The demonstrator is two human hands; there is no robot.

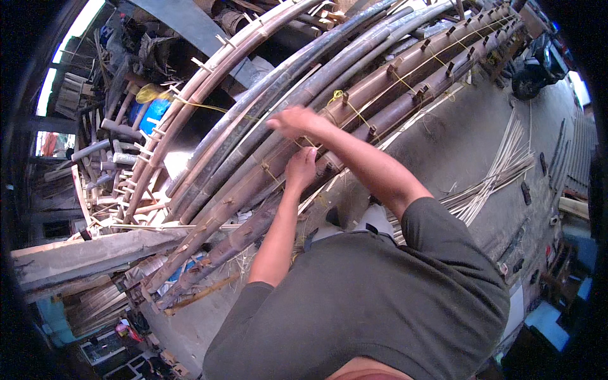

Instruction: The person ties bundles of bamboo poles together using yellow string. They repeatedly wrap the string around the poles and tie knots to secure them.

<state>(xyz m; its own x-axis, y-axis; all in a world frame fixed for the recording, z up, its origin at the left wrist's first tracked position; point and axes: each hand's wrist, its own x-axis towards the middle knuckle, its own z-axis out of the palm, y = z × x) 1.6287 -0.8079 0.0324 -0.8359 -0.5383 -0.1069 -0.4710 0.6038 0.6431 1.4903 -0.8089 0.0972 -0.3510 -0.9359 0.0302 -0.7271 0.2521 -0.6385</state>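
Note:
Two long brown bamboo poles (373, 88) lie side by side in front of me, with short dark pegs (392, 68) standing along them. Thin yellow cord (201, 105) runs in from the left and reaches my right hand (296, 121), whose fingers are closed over the poles. Just below it, my left hand (301, 168) is closed beside the nearer pole, its thumb on top; what it grips is hidden. More cord crosses between the poles at several pegs, and a small yellow coil (336, 95) sits by one peg to the right.
Curved bamboo poles (278, 95) are stacked beyond, some with light cross pegs. A blue bag (154, 115) lies at the left near a bundle of yellow cord (149, 94). Thin bamboo strips (494, 171) are spread on the floor at right. A motorbike wheel (525, 83) stands far right.

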